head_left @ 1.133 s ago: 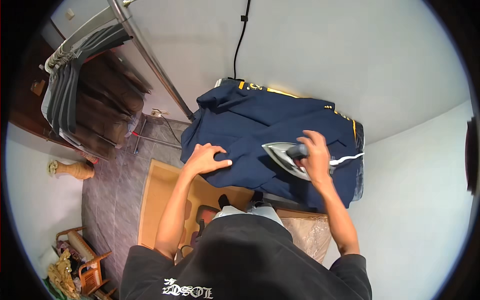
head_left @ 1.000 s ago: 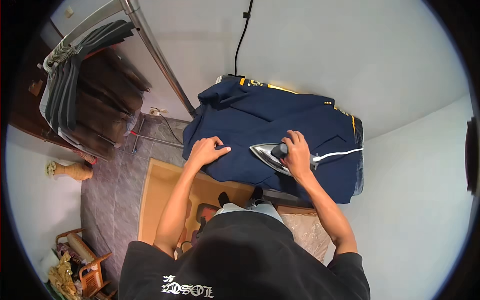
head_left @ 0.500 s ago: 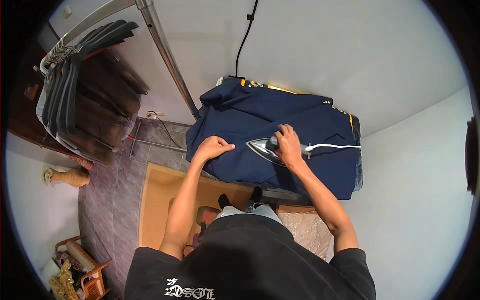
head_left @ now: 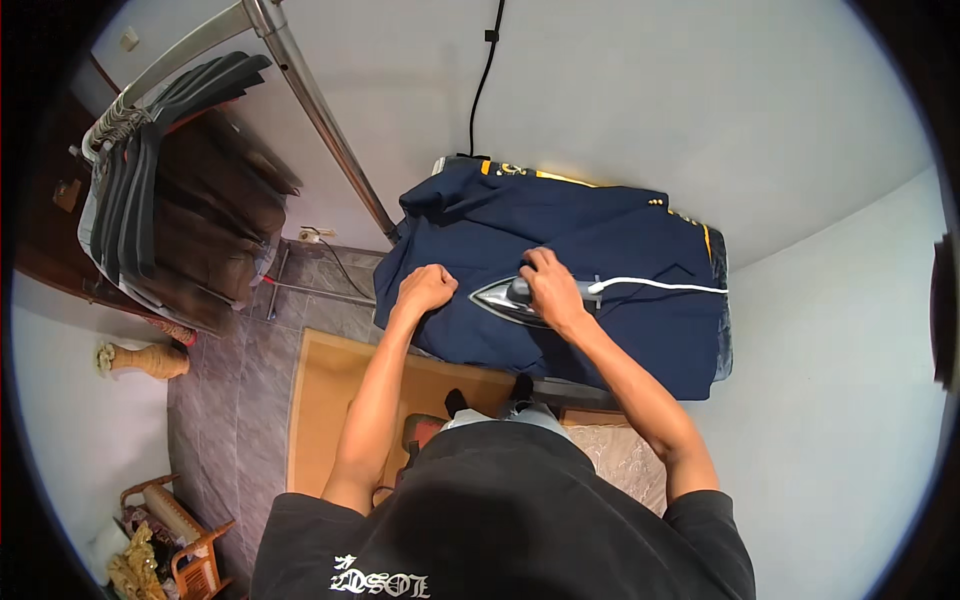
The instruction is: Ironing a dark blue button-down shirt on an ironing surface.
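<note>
A navy jacket [head_left: 620, 340] is spread over the ironing surface, with small gold buttons near its far right. On the cloth lies an iron [head_left: 498, 302] with a silver soleplate edge, its tip toward the left. My right hand [head_left: 552, 290] wraps round the iron's dark handle. A white cord [head_left: 660, 285] runs from the iron's back end to the right. Left of the iron's tip, my left hand [head_left: 428, 288] is closed with curled fingers against the jacket, gripping the cloth near its left side; the fingertips are partly hidden.
A metal rack [head_left: 320, 110] at the left carries dark hangers [head_left: 135, 210] with brown garments. Walls stand behind and to the right. Below are a tan mat [head_left: 330, 400], a vase [head_left: 150, 360] and a wooden chair [head_left: 195, 565] with cloth on it.
The iron and my right hand have slid a little to the left over the jacket. My left hand's fingers and thumb have drawn in closer together.
</note>
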Demonstrator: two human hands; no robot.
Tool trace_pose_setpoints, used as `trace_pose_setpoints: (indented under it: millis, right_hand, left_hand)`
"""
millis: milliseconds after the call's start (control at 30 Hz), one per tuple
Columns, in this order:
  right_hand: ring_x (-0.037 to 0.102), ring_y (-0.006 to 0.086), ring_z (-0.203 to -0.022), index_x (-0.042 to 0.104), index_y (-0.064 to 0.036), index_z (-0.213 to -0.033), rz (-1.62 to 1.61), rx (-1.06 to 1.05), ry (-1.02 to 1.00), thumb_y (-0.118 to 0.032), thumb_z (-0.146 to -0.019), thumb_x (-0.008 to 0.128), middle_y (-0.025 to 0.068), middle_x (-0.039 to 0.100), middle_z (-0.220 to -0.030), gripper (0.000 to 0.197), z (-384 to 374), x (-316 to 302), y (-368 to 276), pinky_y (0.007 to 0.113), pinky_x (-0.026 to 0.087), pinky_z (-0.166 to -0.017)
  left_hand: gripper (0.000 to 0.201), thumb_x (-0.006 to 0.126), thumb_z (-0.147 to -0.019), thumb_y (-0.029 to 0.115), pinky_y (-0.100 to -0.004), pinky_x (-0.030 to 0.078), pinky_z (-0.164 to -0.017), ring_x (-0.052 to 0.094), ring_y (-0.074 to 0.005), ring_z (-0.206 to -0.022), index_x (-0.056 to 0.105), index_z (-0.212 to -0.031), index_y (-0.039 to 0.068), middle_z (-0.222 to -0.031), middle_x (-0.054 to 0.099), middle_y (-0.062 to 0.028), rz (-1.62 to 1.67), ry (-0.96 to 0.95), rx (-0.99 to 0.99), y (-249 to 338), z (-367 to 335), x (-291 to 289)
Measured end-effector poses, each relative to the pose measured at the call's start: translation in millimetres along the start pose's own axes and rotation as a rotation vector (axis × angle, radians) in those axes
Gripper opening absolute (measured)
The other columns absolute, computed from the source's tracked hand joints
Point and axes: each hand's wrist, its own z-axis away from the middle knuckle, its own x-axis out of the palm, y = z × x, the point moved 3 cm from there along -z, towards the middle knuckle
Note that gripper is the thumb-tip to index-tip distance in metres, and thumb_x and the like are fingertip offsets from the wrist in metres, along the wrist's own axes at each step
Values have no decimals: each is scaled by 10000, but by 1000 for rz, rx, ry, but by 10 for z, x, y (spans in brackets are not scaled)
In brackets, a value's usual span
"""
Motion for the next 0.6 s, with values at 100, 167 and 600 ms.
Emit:
trace_pose_setpoints:
  millis: [100, 167, 600]
  right_hand:
    - [527, 335, -1279, 686, -14, -1014, 47, -55, 4, 0, -738, 696, 154, 583, -1281, 277, 99, -53, -76, 490, 528, -1008]
    - [524, 327, -1287, 688, -22, -991, 93, -14, -18, -43, -762, 692, 154, 584, -1265, 230, 124, -80, -18, 529, 516, -1014]
    - [485, 361, -1356, 668, 31, -1054, -67, -4, -25, 50, -701, 713, 186, 560, -1342, 356, 62, -16, -160, 508, 523, -1023]
  left_hand:
    - [334, 784, -844, 392, -448, 540, -916, 716, -358, -1033, 770, -912, 66, -989, 764, -187, -122, -60, -47, 27, 14, 28]
    - [275, 821, -840, 339, -453, 539, -896, 719, -349, -1025, 758, -874, 73, -984, 762, -187, -142, -87, -56, -41, 37, -5]
    - [283, 660, -938, 261, -469, 537, -957, 695, -379, -1107, 759, -1043, 17, -1121, 738, -218, -307, -158, 62, 10, -260, 60]
